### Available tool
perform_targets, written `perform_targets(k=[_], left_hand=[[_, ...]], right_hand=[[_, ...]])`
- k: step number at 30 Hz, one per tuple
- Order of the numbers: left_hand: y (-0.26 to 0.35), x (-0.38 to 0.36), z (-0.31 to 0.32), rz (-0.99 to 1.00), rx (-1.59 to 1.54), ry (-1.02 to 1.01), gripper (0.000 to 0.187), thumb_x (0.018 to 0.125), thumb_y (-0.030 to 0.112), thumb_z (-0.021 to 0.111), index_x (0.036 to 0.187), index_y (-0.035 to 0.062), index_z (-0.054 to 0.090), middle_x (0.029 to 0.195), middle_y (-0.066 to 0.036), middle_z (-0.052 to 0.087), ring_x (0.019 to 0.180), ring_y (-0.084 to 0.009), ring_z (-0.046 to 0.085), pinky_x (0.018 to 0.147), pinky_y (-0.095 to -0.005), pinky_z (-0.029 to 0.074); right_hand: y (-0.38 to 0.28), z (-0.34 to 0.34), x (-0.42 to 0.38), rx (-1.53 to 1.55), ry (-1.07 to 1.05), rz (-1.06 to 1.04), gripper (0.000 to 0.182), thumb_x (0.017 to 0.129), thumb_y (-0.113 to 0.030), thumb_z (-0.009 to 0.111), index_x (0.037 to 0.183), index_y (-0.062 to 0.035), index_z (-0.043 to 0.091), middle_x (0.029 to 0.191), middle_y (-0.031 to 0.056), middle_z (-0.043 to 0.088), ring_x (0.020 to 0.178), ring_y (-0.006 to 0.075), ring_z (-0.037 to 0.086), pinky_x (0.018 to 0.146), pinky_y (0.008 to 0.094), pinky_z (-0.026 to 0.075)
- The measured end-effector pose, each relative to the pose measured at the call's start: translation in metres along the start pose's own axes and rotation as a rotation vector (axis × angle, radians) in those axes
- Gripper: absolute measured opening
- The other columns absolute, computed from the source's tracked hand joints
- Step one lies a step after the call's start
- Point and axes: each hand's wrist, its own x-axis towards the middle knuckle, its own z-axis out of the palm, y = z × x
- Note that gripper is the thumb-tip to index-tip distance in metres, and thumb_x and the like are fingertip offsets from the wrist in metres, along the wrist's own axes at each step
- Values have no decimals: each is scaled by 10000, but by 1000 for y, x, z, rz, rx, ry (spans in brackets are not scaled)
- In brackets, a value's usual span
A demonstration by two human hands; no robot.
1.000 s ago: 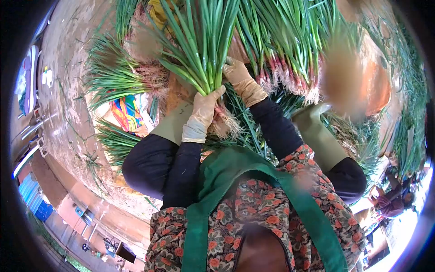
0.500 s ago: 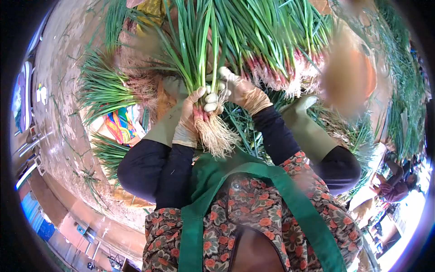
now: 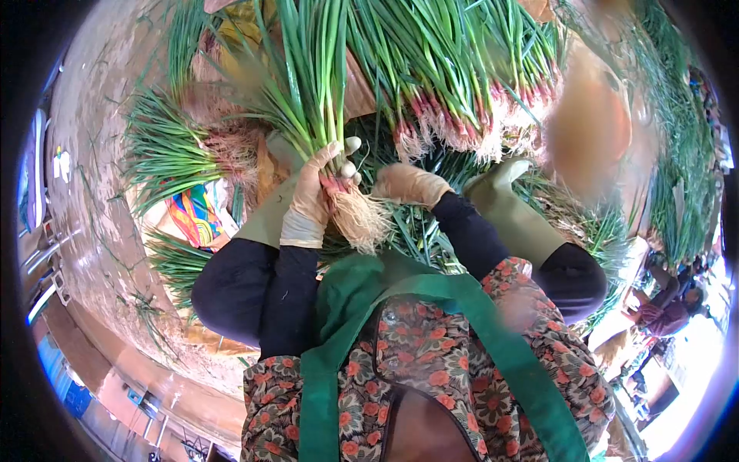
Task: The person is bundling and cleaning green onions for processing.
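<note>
A small bunch of green onions (image 3: 315, 85) stands upright in my left hand (image 3: 311, 192), whose gloved fingers wrap round the stalks just above the pinkish bases. Pale roots (image 3: 359, 219) hang below that grip. Just right of the roots is my gloved right hand (image 3: 412, 185), with its fingers pressed together and pointing left; whether it pinches a root or a leaf is too small to tell. Beyond both hands lies a large row of green onions (image 3: 439, 69) with red bases and white roots.
More onion bunches (image 3: 173, 150) lie on the left beside a colourful cloth (image 3: 198, 214). Loose green leaves (image 3: 419, 231) are between my knees. A blurred spot covers part of the right side. Another person (image 3: 670, 312) is at the far right.
My right hand has moved down and away from the stalks, toward the roots. The bunch in my left hand has shifted slightly left.
</note>
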Motion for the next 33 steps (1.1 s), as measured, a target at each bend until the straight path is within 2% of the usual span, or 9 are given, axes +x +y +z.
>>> perform_targets(k=[4, 12, 14, 17, 19, 21, 22, 30, 33], left_hand=[[-4, 9, -9, -125, -27, 8, 344, 817, 209, 636, 1095, 33, 534, 707, -16, 536, 592, -132, 525, 578, -304, 473], [-6, 14, -18, -77, 427, 254, 247, 812, 171, 630, 1000, 27, 559, 812, -73, 621, 688, -188, 614, 617, -301, 515], [-13, 14, -19, -61, 414, 264, 251, 816, 163, 624, 1013, 21, 561, 842, -90, 639, 702, -197, 628, 628, -307, 524], [-25, 20, -14, 46, 213, 251, 257, 814, 164, 628, 1021, 31, 553, 803, -75, 622, 673, -186, 605, 660, -330, 526], [-21, 12, -3, 59, 68, 144, 255, 816, 171, 628, 1023, 46, 547, 788, -64, 609, 668, -185, 590, 688, -352, 521], [-18, 9, 0, 23, -37, 8, 251, 826, 186, 615, 1035, 70, 537, 803, -48, 596, 698, -188, 577, 740, -396, 508], [-18, 6, 1, -18, -90, 3, 256, 828, 199, 610, 1037, 73, 531, 816, -51, 583, 725, -191, 572, 744, -398, 507], [-22, 9, -5, -33, -115, -41, 238, 821, 188, 611, 1012, 74, 527, 814, -54, 575, 742, -198, 566, 759, -378, 496], [-23, 14, -13, 7, -27, 40, 261, 806, 187, 627, 1010, 65, 518, 791, -52, 567, 716, -187, 555, 728, -365, 489]], right_hand=[[17, -30, 17, 308, 821, 578, 336, 860, -291, 538, 1024, 1, 554, 948, 186, 634, 920, 342, 602, 769, 409, 477], [12, -83, 36, 314, 425, 511, 423, 803, -356, 598, 972, 31, 584, 873, 230, 629, 861, 388, 600, 744, 410, 477], [3, -50, 40, 444, 731, 253, 374, 807, -277, 613, 981, 51, 571, 821, 199, 634, 746, 305, 628, 673, 381, 477], [-13, -40, 41, 716, 716, 253, 249, 851, -212, 567, 917, 27, 566, 678, 79, 584, 584, 202, 558, 551, 336, 462], [11, -18, 57, 1014, 749, 214, 219, 847, -228, 556, 888, -13, 572, 626, 89, 554, 572, 227, 558, 524, 334, 451], [11, -17, 41, 2080, 716, 390, 159, 862, -250, 539, 796, -105, 535, 546, -14, 416, 474, 141, 430, 430, 281, 364], [13, -14, 38, 2162, 724, 301, 158, 886, -226, 509, 766, -124, 500, 563, -62, 372, 446, 96, 330, 435, 249, 312], [2, -45, 68, 1818, 538, 330, 307, 867, -343, 552, 694, -90, 554, 530, 15, 500, 453, 165, 486, 410, 306, 406], [-11, 5, 59, 1104, 623, 336, 262, 825, -250, 566, 769, -3, 634, 634, 64, 593, 554, 186, 562, 525, 310, 465]])
